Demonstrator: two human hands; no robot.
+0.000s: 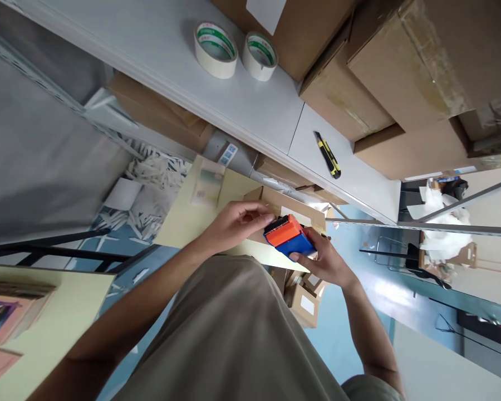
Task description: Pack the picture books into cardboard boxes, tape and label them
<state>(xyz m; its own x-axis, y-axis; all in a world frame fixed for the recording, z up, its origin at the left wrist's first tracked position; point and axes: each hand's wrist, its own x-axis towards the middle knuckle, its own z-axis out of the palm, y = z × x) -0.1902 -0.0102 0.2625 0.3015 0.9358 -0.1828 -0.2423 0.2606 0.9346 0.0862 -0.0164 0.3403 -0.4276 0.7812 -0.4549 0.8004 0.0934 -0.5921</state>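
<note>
My right hand [325, 260] grips an orange and blue tape dispenser [290, 236] by its right end, thumb along the blue side. The dispenser's black toothed edge faces left, towards my left hand [240, 225]. The fingers of that hand are bent and closed towards the thumb, whose tip is at or very near the toothed edge. Whatever may be pinched there is too small to make out. Just behind the dispenser is a cardboard box [271, 197] with a white label, standing on a pale yellow board [175, 214] and partly covered by my hands.
Two rolls of tape [216, 51] and a yellow-black box cutter [328, 156] lie on the grey shelf [150, 55] ahead. Large cartons [401, 67] are stacked at its right. Smaller boxes [304, 306] sit low beyond my knee. Paper strips [158, 172] cover the floor at left.
</note>
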